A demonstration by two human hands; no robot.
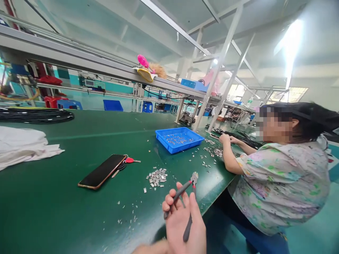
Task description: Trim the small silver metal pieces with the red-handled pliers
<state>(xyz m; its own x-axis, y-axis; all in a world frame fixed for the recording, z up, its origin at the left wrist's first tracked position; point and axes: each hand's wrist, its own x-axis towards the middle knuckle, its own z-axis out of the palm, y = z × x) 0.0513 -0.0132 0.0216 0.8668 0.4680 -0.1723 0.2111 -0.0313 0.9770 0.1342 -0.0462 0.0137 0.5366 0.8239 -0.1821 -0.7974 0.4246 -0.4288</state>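
Here's the right hand [185,215], palm turned up over the near edge of the green table [60,211], and it's holding the pliers [194,180]: one dark grip lies under the curled fingers, the other runs down by the thumb and across the palm. The handles stand spread apart in a loose hold, the metal head pointing up and away; whether its jaws meet, I can't tell from here. Down at the bottom edge, the left hand [151,248] is mostly cut off, so I can't tell how its fingers stand. Just beyond the right hand, slightly to the left, sits a loose heap of small metal pieces [157,177], with pale scraps [132,217] scattered nearer on the tabletop. Farther left there's a dark-screened phone [103,171], and right beside its far end a key with a red head [129,160]. Past the heap, a shallow blue tray [169,146] has small bits strewn over its floor. Over on the right, a co-worker in a flowered shirt [283,183] sits with both hands together near the table, more metal pieces [215,151] spread close by.
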